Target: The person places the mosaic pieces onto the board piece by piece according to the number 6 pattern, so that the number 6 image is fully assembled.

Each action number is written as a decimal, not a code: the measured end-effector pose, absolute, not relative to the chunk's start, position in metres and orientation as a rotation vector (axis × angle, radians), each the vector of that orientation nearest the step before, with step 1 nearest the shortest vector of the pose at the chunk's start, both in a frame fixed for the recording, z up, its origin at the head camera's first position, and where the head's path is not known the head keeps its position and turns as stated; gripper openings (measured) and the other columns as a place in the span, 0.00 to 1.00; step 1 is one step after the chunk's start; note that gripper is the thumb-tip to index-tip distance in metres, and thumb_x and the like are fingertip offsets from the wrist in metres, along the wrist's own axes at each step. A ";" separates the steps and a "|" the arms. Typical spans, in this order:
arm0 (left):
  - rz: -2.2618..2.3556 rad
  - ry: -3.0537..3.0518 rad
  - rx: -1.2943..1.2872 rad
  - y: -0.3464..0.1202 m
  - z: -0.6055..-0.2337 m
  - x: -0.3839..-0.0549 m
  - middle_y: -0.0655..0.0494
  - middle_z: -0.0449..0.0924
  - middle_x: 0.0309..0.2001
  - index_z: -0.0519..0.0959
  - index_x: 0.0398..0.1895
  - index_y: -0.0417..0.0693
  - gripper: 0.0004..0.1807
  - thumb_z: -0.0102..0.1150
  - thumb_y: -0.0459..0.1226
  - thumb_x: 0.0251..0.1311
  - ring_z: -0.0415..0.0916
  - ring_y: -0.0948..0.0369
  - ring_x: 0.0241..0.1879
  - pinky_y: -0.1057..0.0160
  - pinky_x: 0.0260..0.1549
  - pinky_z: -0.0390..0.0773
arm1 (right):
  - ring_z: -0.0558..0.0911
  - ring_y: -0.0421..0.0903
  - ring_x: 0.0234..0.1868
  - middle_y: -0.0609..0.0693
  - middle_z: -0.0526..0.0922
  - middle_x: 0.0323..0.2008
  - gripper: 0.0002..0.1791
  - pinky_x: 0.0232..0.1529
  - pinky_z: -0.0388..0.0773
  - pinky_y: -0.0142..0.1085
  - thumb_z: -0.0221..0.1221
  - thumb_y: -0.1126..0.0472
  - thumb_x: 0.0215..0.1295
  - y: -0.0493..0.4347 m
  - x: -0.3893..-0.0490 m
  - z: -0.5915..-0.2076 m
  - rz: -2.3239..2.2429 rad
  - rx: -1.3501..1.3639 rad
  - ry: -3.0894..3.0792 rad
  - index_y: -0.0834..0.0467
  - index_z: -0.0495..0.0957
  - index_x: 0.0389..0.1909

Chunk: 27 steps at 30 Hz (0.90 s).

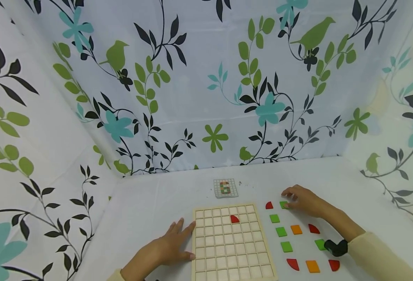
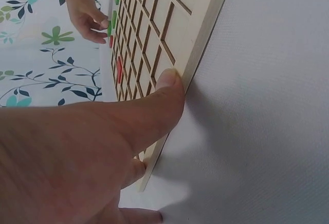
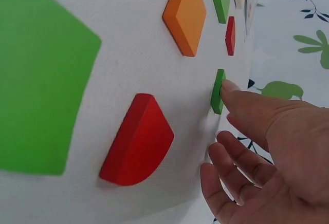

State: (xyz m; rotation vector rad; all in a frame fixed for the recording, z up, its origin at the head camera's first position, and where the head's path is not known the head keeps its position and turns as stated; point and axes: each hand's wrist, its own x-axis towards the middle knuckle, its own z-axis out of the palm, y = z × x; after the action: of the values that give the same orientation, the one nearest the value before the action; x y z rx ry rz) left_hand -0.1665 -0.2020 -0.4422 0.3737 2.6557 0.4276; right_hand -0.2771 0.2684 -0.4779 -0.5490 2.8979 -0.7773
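A wooden grid board (image 1: 224, 240) lies on the table, with one red quarter-circle tile (image 1: 234, 219) in a cell of its upper part. My left hand (image 1: 172, 244) rests at the board's left edge with its fingers spread, and in the left wrist view the thumb (image 2: 167, 88) lies on the rim. To the right of the board, my right hand (image 1: 302, 200) is over a green square tile (image 1: 283, 205). The right wrist view shows the thumb (image 3: 230, 87) touching this tile's face, while the other fingers bend loosely beside it.
Several loose tiles lie right of the board, including an orange square (image 1: 296, 229), a red quarter-circle (image 1: 314, 228) and a green square (image 1: 286, 246). A small pattern card (image 1: 225, 188) showing a coloured figure lies behind the board. Patterned cloth (image 1: 192, 97) hangs behind the table.
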 end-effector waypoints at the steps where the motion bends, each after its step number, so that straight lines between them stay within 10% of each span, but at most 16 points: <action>1: 0.425 2.656 0.373 -0.202 -0.442 -0.167 0.31 0.46 0.83 0.58 0.85 0.55 0.53 0.73 0.57 0.59 0.44 0.30 0.81 0.21 0.64 0.64 | 0.80 0.49 0.48 0.52 0.82 0.48 0.21 0.55 0.83 0.50 0.73 0.56 0.66 0.269 -0.276 -0.479 -0.777 -0.546 2.899 0.57 0.83 0.57; 27: 0.433 2.662 0.356 -0.202 -0.447 -0.167 0.32 0.46 0.84 0.58 0.85 0.56 0.53 0.73 0.57 0.60 0.44 0.31 0.82 0.22 0.66 0.62 | 0.80 0.47 0.43 0.49 0.83 0.41 0.12 0.49 0.84 0.46 0.72 0.62 0.67 0.241 -0.266 -0.464 -0.797 -0.636 2.944 0.59 0.82 0.46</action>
State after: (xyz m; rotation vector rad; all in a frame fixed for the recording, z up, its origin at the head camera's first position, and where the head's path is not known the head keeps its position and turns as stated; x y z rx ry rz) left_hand -0.1667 -0.2025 -0.4466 0.3557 2.6616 0.4329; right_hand -0.2662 0.2407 -0.4645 -0.6360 2.9445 -0.7971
